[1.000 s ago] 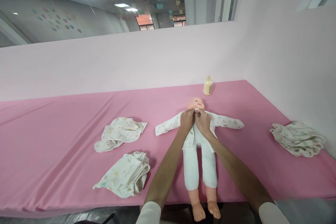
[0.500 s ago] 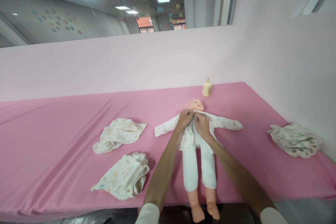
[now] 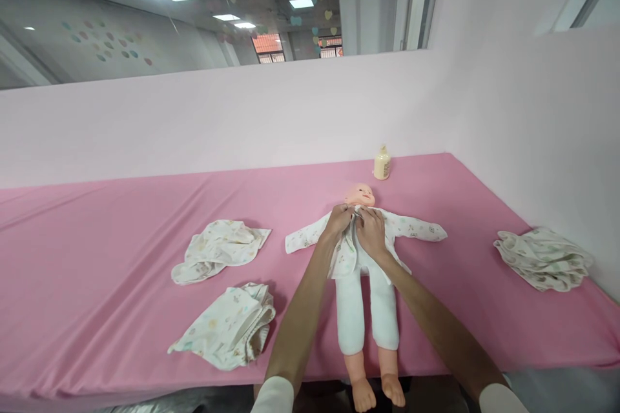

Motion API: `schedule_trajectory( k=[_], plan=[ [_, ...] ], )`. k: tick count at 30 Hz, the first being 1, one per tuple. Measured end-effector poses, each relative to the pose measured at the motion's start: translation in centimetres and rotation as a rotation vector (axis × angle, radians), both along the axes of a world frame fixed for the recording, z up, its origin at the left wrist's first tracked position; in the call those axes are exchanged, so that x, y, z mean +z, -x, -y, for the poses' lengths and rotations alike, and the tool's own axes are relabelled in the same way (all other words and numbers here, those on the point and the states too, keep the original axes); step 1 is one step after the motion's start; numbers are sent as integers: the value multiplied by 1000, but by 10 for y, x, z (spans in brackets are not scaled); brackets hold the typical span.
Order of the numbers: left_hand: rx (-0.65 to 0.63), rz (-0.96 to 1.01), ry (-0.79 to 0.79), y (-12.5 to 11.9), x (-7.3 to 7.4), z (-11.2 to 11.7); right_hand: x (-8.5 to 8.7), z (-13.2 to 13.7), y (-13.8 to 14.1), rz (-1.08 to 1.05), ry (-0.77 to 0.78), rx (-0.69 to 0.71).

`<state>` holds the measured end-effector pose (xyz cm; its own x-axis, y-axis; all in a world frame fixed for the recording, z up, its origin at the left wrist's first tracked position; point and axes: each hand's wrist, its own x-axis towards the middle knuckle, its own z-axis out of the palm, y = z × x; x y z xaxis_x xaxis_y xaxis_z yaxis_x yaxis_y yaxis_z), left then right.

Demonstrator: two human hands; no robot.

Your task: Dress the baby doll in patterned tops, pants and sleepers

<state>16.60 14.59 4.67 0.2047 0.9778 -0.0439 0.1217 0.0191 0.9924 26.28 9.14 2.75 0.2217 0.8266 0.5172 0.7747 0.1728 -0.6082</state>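
A baby doll lies on its back, its feet hanging over the near edge of the table. It wears a white printed jacket whose sleeves spread out to both sides. The front of the jacket hangs apart below the chest. At the neckline my left hand pinches the jacket's left front edge. Close beside it, my right hand is closed on the opposite edge, fingers bent. Both sets of fingertips nearly meet under the doll's chin, and any fastener between them is too small to make out.
Pink cloth covers the table. Two crumpled printed cloths, an upper one and a lower one, lie left of the doll. Another folded cloth sits far right by the wall. A cream pump bottle stands behind the doll's head.
My right hand has shifted slightly left and down at the neckline, closer to my left hand. The doll and the cloths stay where they were.
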Motion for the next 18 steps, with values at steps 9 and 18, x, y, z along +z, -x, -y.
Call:
schedule_trajectory(
  k=[9,18],
  plan=[
    [-60,-99,-66,0,15,17,6,11,-6,54,66,17],
    [94,-902,-419,7,9,68,7,34,-28,-128,239,75]
  ],
)
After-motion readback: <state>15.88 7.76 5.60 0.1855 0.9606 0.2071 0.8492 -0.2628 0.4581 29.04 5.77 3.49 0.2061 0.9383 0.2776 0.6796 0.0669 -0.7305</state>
